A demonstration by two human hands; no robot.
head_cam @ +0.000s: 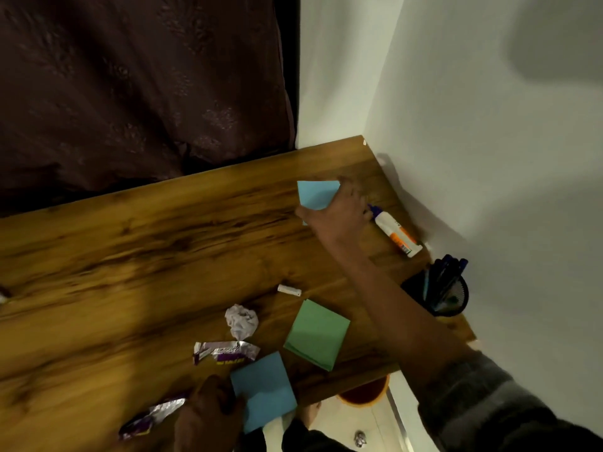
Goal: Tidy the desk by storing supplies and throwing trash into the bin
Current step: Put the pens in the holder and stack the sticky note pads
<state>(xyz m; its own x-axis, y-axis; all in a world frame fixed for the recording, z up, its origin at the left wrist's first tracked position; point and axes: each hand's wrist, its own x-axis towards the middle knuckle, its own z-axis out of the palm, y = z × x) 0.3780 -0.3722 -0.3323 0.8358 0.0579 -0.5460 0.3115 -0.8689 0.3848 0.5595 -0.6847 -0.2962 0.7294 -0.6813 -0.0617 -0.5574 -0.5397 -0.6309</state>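
Observation:
My right hand reaches to the far right of the wooden desk and grips a blue sticky-note pad between thumb and fingers. My left hand holds another blue sticky-note pad at the desk's near edge. A green sticky-note pad lies between them. A crumpled white paper ball, a silver-purple wrapper and a second wrapper lie near my left hand. A white glue bottle lies just beyond my right hand.
A black mesh pen holder with several blue pens stands at the desk's right edge by the wall. A small white eraser-like piece lies mid-desk. An orange bin sits on the floor below the desk's corner. A dark curtain hangs behind.

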